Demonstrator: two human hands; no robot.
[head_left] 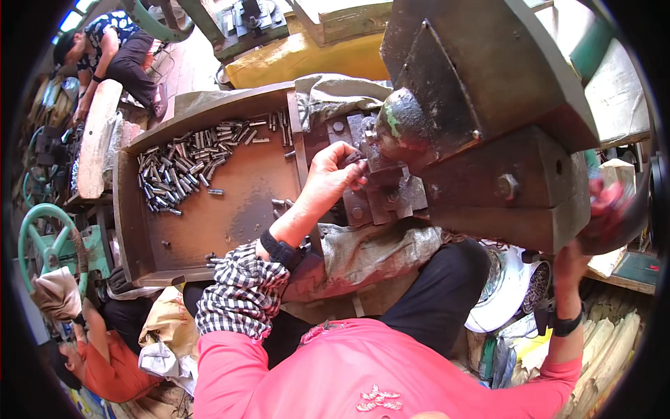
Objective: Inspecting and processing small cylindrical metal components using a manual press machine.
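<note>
1. One bright pink shirt (377, 370) is filling the foreground, while two legs in dark trousers (447, 286) are spreading beyond it.
2. One left hand (333, 174) is reaching to a metal block (401, 195), with one dark wristband (280, 253) and one checked sleeve cover (241, 293) showing behind it. Its thumb and forefinger are bending toward each other at the tips; whether they are pinching a piece is too small to tell.
3. One right hand (572, 265) is reaching up beside one dark rounded part (618, 227) and one blurred red thing (607, 197). Machinery and blur are obscuring its fingers, so its grip cannot be told.
4. One heavy dark machine (502, 63) is looming over the block, one large bolt (507, 186) protruding from its side.
5. One brown tray (230, 227) is sitting left of the left hand. Dozens of metal cylinders (185, 164), overlapping too much for an exact count, are lying mostly in its upper part; one single cylinder (216, 191) is resting just below the heap.
6. One white tub (484, 314) is standing right of the legs.
7. Two other people are appearing at left: one in a patterned shirt (115, 28), bending forward, and one in orange (115, 366), near a green handwheel (29, 234).
</note>
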